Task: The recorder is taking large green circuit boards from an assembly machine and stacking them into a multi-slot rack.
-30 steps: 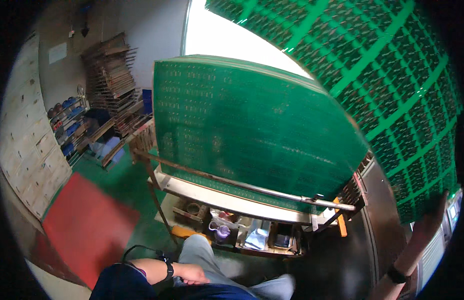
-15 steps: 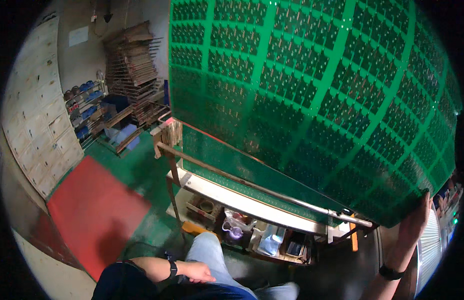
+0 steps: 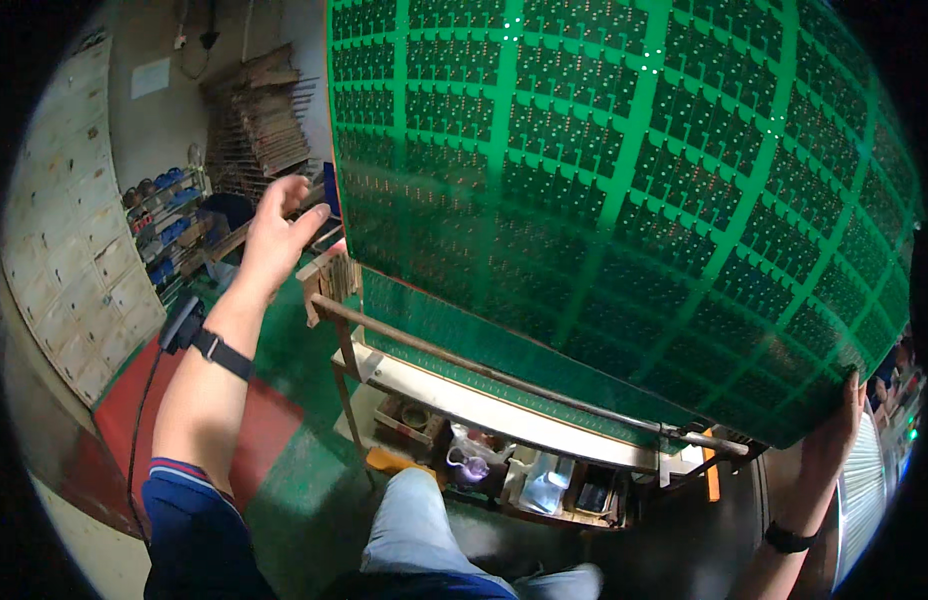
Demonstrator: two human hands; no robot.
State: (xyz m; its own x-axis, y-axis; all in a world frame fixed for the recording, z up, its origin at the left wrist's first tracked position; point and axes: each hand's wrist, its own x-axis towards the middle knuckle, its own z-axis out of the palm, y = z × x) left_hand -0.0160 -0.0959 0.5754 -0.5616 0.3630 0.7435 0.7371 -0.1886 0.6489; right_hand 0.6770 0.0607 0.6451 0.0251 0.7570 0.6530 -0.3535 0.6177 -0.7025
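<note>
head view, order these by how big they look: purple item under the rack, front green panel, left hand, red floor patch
1. Front green panel
2. Red floor patch, partly covered
3. Left hand
4. Purple item

Dim overall; green panel (image 3: pixel 604 215) bright above, shadowed below; fisheye edges bent, corners black.
</note>
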